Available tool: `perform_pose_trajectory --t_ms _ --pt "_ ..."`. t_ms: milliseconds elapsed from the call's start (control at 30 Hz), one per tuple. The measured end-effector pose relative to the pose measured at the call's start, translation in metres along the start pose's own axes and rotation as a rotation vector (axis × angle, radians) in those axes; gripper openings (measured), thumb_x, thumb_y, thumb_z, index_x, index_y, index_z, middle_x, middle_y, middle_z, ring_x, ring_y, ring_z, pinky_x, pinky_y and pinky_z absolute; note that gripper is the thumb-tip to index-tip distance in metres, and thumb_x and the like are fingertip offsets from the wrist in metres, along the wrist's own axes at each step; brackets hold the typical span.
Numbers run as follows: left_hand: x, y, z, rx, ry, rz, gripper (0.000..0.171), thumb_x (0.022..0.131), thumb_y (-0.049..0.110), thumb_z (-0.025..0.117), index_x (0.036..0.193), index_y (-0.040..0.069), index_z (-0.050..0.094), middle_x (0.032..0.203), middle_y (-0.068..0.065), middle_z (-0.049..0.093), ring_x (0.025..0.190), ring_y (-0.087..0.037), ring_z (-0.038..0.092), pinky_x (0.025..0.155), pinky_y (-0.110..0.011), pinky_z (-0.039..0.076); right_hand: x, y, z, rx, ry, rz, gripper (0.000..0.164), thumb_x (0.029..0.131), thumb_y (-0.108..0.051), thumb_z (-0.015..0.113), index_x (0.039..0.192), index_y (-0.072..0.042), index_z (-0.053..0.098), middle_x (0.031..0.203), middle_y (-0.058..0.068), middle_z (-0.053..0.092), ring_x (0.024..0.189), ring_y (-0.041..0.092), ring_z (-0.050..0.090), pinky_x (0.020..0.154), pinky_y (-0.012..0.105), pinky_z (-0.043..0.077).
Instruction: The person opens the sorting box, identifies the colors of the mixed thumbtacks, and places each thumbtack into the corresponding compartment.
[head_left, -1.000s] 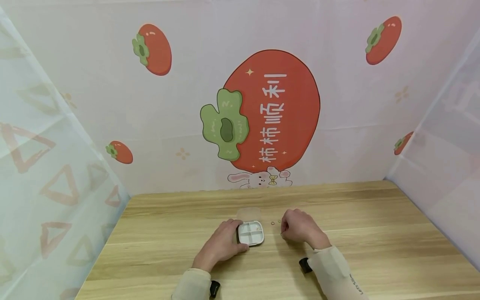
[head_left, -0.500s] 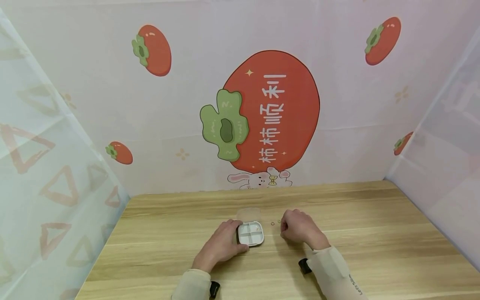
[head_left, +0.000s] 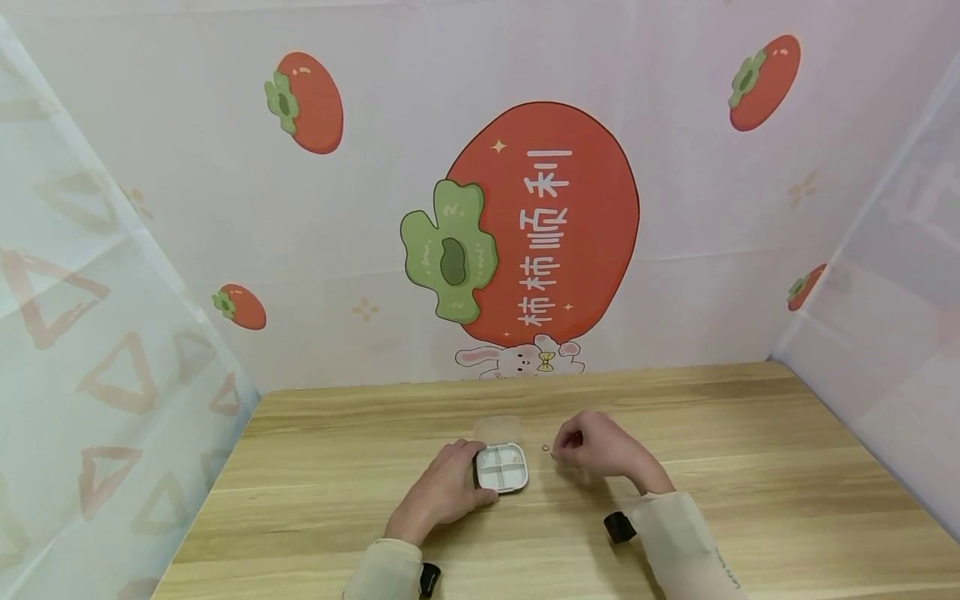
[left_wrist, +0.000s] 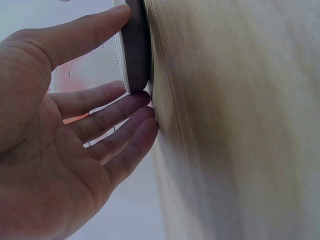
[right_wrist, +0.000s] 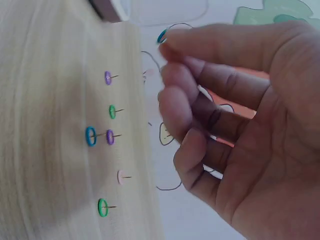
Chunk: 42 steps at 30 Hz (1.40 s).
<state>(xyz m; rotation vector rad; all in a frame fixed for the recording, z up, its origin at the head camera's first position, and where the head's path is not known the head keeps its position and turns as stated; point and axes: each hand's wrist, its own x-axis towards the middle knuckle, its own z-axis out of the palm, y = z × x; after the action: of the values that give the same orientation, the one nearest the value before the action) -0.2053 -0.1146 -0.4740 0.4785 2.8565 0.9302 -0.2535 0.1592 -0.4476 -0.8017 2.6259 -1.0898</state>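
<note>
My left hand (head_left: 444, 485) holds the near-left side of a small white four-compartment box (head_left: 501, 482), its thumb at the front and fingers behind. In the left wrist view the thumb and fingertips touch opposite edges of the dark-sided box (left_wrist: 136, 47). A small item lies in the far right compartment. Just right of the box, my right hand (head_left: 603, 446) is above the table. Its thumb and forefinger pinch a blue-rimmed thumbtack (right_wrist: 161, 36), mostly hidden by the fingertips. Beside that hand stand several thumbtacks, points up, among them a green one (right_wrist: 103, 207) and a blue one (right_wrist: 90, 136).
The box's clear lid (head_left: 497, 429) lies folded back behind it. One thumbtack (head_left: 545, 447) sits between the box and my right hand. A printed cloth wall (head_left: 360, 208) closes off the back of the wooden table (head_left: 315, 517).
My right hand has risen a little from the table and turned, its fingertips now pointing towards the box. It covers a tack that showed earlier. The left hand and box stay put.
</note>
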Motion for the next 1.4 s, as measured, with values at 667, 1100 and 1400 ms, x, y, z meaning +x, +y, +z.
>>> perform_pose_trajectory --t_ms 667,1100,1400 --pt "0.0 0.001 0.0 0.002 0.0 -0.002 0.07 0.081 0.026 0.087 0.137 -0.002 0.055 0.131 -0.016 0.059 0.124 -0.034 0.053 0.106 -0.053 0.044 -0.004 -0.008 -0.01 0.537 -0.033 0.004 0.025 0.098 -0.012 0.069 0.108 0.011 0.068 0.102 0.022 0.067 0.086 0.021 0.062 0.08 0.039 0.057" --pt "0.001 0.002 0.0 0.002 -0.003 -0.008 0.071 0.081 0.026 0.087 0.138 -0.002 0.055 0.133 -0.016 0.058 0.125 -0.034 0.052 0.106 -0.052 0.044 -0.004 -0.009 -0.01 0.608 -0.018 -0.012 0.023 0.098 -0.015 0.069 0.107 0.007 0.069 0.1 0.01 0.069 0.084 0.02 0.061 0.078 0.034 0.055" --pt "-0.001 0.002 -0.001 0.006 -0.001 0.0 0.07 0.082 0.026 0.086 0.138 -0.002 0.055 0.132 -0.016 0.058 0.125 -0.034 0.052 0.106 -0.052 0.043 0.001 -0.012 -0.001 0.47 0.006 0.002 0.016 0.097 -0.014 0.07 0.102 0.0 0.074 0.097 0.018 0.069 0.083 0.023 0.063 0.077 0.043 0.057"
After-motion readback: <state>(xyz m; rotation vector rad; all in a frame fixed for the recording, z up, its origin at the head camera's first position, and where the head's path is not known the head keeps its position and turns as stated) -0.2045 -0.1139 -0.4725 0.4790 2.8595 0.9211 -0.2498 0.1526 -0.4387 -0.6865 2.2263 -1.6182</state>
